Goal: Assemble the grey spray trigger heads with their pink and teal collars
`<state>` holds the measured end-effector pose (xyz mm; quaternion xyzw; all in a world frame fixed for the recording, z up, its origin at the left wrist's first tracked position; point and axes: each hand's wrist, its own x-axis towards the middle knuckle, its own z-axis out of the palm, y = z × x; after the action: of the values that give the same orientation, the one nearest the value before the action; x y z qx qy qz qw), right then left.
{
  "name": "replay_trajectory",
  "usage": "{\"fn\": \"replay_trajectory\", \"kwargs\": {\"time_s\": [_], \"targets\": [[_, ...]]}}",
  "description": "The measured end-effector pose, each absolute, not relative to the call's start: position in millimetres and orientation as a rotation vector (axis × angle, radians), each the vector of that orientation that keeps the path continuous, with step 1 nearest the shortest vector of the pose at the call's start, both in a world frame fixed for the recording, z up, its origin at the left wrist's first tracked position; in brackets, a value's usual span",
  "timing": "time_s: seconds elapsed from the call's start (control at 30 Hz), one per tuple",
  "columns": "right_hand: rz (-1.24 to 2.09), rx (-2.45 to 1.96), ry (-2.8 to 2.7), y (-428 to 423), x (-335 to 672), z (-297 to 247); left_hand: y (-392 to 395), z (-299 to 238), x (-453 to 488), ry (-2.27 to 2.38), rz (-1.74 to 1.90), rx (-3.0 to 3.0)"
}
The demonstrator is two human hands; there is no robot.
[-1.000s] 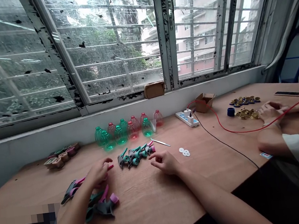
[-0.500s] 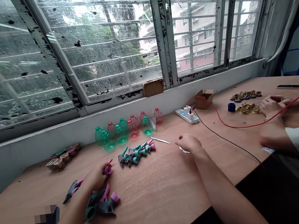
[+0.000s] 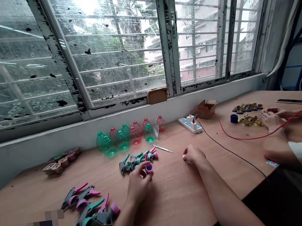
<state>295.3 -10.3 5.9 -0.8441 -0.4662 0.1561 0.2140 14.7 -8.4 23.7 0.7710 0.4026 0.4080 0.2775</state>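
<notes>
My left hand is closed around a trigger spray head, its pink collar facing me and a blue inside showing. To the right, my right hand pinches a small thin white piece just over the tabletop; its exact kind is unclear. Beyond my left hand lies a row of grey, teal and pink spray heads. Left of my forearm several more spray heads rest on the wood. Metal tweezers lie between the row and my right hand.
Green bottles and red bottles stand by the wall. A power strip with cables sits near a cardboard box. A red cable crosses rightward. Another person's hands are beside gold parts.
My left hand has moved right with the spray head, from the left group to the front of the row. My right hand has closed on the white piece. The view has tilted slightly up.
</notes>
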Motion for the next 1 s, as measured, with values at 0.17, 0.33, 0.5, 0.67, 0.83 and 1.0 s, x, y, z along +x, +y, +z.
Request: {"fn": "replay_trajectory", "kwargs": {"time_s": [0.17, 0.33, 0.5, 0.67, 0.83, 1.0], "targets": [[0.393, -2.142, -1.367, -8.6, 291.8, -0.7, -11.5, 3.8, 17.5, 1.106, 0.974, 2.162], [0.741, -1.328, -1.498, -5.5, 245.3, -0.1, -12.1, 2.3, 17.5, 1.101, 0.938, 2.208], [1.071, -0.907, -1.505, -11.6, 199.7, -0.2, -14.3, 2.2, 17.6, 1.042, 0.961, 2.221], [1.078, -0.954, -1.574, -15.2, 193.8, -6.9, -15.9, 1.6, 17.7, 1.021, 0.98, 2.216], [0.813, -1.015, -1.63, -15.4, 192.2, -10.9, -16.1, 0.8, 17.6, 1.033, 0.993, 2.216], [0.569, -1.048, -1.768, -17.5, 191.0, -10.0, -15.3, 0.1, 16.0, 1.064, 1.002, 2.212]]}}
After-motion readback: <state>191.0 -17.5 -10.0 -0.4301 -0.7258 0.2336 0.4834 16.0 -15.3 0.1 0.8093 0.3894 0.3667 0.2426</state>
